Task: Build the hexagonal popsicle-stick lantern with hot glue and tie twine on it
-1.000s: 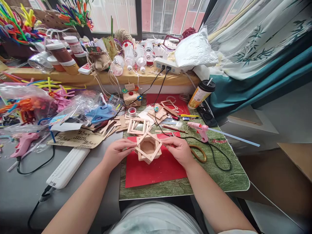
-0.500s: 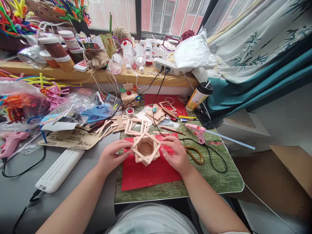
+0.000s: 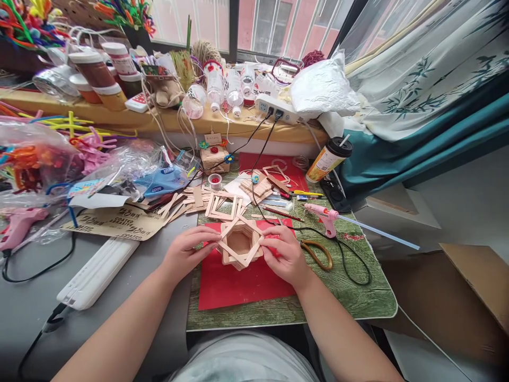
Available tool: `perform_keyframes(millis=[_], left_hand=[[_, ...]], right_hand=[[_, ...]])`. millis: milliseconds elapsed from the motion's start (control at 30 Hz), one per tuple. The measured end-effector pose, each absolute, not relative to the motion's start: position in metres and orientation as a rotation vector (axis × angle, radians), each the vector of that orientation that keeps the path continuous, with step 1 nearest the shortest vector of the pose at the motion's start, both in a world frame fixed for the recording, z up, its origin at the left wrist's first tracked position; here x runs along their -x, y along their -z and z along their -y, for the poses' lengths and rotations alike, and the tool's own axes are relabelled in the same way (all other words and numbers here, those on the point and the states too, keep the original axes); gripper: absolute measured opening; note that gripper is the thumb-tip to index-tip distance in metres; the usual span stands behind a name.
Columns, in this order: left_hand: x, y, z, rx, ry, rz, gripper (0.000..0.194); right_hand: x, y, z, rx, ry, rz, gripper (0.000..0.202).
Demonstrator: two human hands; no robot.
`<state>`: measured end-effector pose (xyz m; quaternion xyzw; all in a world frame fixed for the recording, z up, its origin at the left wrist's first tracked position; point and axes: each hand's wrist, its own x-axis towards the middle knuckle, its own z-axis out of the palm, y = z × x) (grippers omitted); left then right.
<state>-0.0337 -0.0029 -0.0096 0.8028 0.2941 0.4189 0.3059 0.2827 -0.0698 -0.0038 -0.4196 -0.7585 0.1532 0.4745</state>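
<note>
A square frame of wooden craft sticks (image 3: 254, 251) lies on top of a stacked craft-stick box (image 3: 226, 258), turned so its corners stick out past the layers below. My left hand (image 3: 190, 252) pinches the frame's left corner between thumb and fingers. At the opposite corner, my right hand (image 3: 285, 255) closes thumb and fingertips on the same frame. The box stands on a red sheet (image 3: 246, 292), its many-sided opening facing up. Just behind it lies another craft-stick square (image 3: 217, 215).
A pink glue gun (image 3: 328, 218) with a long glue stick rests to the right, near gold-handled scissors (image 3: 324, 260). Loose craft sticks (image 3: 175, 209) are heaped behind left. A drink cup (image 3: 328, 159) stands at back right; a white power strip (image 3: 95, 273) lies left.
My right thumb and fingertips have come together on the frame's right corner. My left hand stays at its corner. The whole view has shifted slightly.
</note>
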Motion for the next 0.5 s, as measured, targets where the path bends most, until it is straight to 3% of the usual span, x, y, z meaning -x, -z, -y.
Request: perform_keyframes(millis=[333, 433, 500], left_hand=[[0.037, 0.009, 0.004, -2.116, -1.096, -0.846, 0.023], [0.036, 0.01, 0.005, -2.125, -1.085, -0.862, 0.021], [0.035, 0.01, 0.005, -2.125, -1.089, -0.859, 0.02]], right_hand=[[-0.331, -0.024, 0.099, 1.239, -0.453, 1.306, 0.012], [-0.378, -0.007, 0.111, 1.498, -0.276, 1.273, 0.028], [-0.408, 0.01, 0.114, 1.665, -0.165, 1.095, 0.029]])
